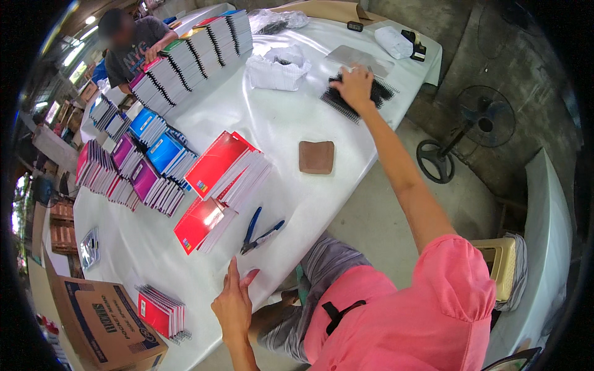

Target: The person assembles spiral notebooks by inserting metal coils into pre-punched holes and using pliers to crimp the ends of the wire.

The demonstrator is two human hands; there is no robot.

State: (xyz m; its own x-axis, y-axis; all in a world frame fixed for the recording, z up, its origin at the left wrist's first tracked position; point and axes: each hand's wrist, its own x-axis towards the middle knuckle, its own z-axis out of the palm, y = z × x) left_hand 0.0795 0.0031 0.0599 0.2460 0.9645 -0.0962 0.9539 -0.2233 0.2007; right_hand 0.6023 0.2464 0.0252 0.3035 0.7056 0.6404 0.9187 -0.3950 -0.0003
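Already, coil-bound red notebooks (156,314) sit left of your empty, spread left grip (235,301); red stacks (216,164) ahead look unbound. Your right grip (355,88) covers black coils (382,93), closure unclear.

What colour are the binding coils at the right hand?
The binding coils are black; the head view shows them best.

My right arm (399,176) is almost straight, with my right hand (355,90) at one o'clock, palm down, fingers (357,72) spread. My left hand (234,302) is at seven o'clock, pointer finger (232,271) toward twelve, thumb (249,277) apart.
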